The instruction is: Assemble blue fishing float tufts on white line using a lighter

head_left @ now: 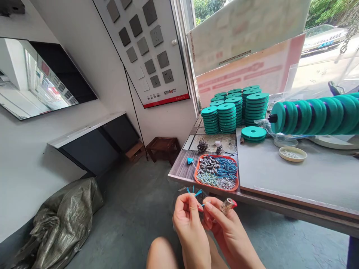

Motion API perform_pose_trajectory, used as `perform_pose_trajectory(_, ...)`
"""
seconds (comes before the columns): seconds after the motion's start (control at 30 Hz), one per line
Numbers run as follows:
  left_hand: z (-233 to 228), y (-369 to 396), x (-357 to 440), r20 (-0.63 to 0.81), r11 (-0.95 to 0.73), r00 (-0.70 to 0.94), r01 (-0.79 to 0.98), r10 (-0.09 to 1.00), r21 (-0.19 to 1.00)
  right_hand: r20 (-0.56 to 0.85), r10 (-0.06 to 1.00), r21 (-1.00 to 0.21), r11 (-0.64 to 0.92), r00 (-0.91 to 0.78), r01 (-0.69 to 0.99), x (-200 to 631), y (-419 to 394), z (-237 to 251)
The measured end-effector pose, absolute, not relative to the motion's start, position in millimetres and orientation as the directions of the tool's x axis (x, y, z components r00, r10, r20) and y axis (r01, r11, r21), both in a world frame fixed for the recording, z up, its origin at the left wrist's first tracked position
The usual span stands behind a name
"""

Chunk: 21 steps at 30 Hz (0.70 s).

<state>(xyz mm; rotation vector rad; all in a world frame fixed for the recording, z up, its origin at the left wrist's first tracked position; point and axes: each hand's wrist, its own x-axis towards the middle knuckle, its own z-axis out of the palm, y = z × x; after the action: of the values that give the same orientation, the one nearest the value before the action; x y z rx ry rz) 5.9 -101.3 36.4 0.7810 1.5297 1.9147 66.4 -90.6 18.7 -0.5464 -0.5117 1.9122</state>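
**A:** What are the hands doing?

**B:** Both are raised close together in front of the knees, below the edge of the surface. The left hand has its fingers curled in, the grip pressed together on a small bundle of blue cords whose ends fan out above the fingertips. The right hand holds a small lighter with a red top in a closed grip, thumb and forefinger reaching toward one cord end.

**A:** How should that be handled well?

**B:** I'd judge it best to keep the cord ends clear of the fingertips and work on one strand at a time. The detail is small, so I can't tell if a flame is lit.

**A:** What else is around?

**B:** On the surface just beyond sits an orange tray of metal and blue beaded pieces. Behind it stand stacks of teal discs, with more discs threaded on a rod to the right, and a small dish. A grey sack lies on the floor to the left. Nothing crowds the hands.
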Motion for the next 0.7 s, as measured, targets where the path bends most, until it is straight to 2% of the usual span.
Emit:
perform_pose_trajectory(0.23, 32.3, -101.8, 4.4, 0.092, -0.195, -0.671, -0.079, 0.736, 0.978, -0.168, 0.925, -0.575, -0.373, -0.341, -0.728, 64.5, -91.3, 19.4)
perform_pose_trajectory(0.3, 32.3, -102.7, 4.9, 0.098, -0.205, -0.680, -0.079, 0.727, 0.976, -0.206, 0.906, -0.518, -0.421, -0.369, -0.745, 63.7, -92.4, 22.2)
perform_pose_trajectory(0.43, 35.4, -107.7, 3.9, 0.088, -0.195, -0.704, -0.073, 0.704, 0.978, -0.262, 0.808, -0.314, -0.589, -0.528, -0.745, 59.9, -97.4, 27.6)
perform_pose_trajectory(0.5, 36.7, -111.6, 0.2, 0.109, -0.182, -0.719, -0.025, 0.687, 0.983, -0.260, 0.772, -0.284, -0.635, -0.579, -0.719, 56.5, -101.5, 28.2)
perform_pose_trajectory(0.6, 36.3, -118.4, -9.8, 0.176, -0.187, -0.757, 0.072, 0.629, 0.980, -0.254, 0.759, -0.391, -0.648, -0.600, -0.654, 48.8, -109.4, 27.0)
perform_pose_trajectory(0.7, 34.0, -125.8, -21.5, 0.173, -0.197, -0.794, 0.068, 0.583, 0.978, -0.248, 0.757, -0.533, -0.627, -0.604, -0.567, 37.8, -118.1, 25.8)
